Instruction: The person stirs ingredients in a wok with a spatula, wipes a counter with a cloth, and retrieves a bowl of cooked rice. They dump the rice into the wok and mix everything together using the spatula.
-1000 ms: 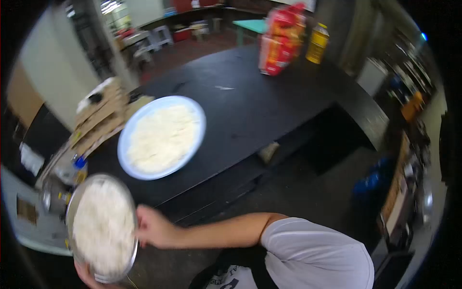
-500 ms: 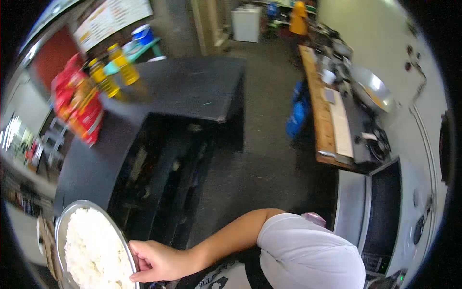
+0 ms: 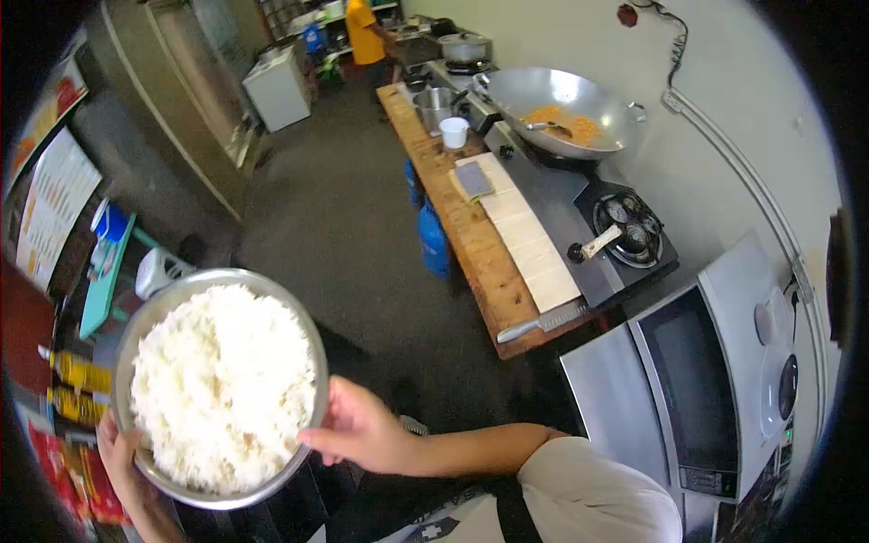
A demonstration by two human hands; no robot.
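A round metal bowl full of white rice is held up at the lower left. My right hand grips its right rim, thumb over the edge. My left hand holds the rim at the lower left, its fingers partly hidden by the bowl. Over on the stove at the upper right, a large wok contains orange-brown food and a ladle.
A wooden counter bears a knife, a cloth and a white tub. A microwave stands lower right. A person in orange is far back. Oil bottles are at left.
The view has swung right, from the black table toward the stove and wok. The bowl has come along in my hands and now shows whole. The plate of white food has left the view.
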